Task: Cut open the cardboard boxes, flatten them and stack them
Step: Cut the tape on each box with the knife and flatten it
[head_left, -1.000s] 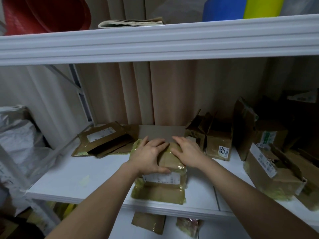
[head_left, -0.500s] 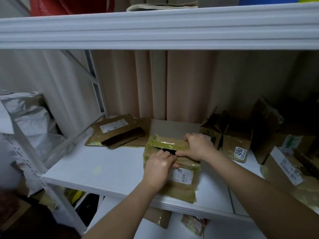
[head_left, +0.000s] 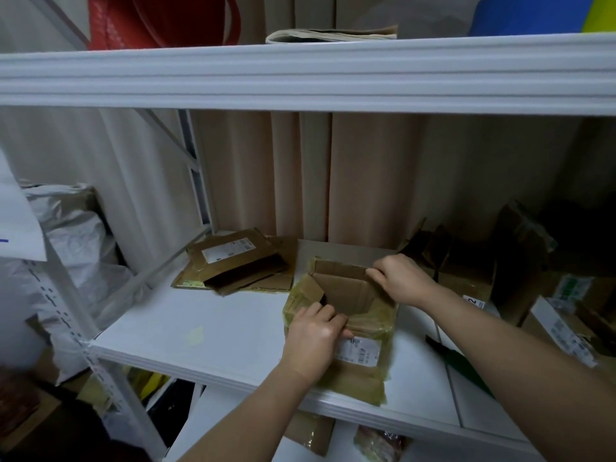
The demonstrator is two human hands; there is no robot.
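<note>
On shelf [head_left: 206,331]: box [head_left: 346,291] mouth up, both hands [head_left: 313,335] gripping flaps.

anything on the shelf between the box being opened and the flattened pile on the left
Nothing visible. The taped box, gripped by the left hand and right hand, sits right of the flattened stack, with only bare white shelf between them.

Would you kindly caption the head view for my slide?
Both hands, left and right, pull open a taped cardboard box on a white shelf.
</note>
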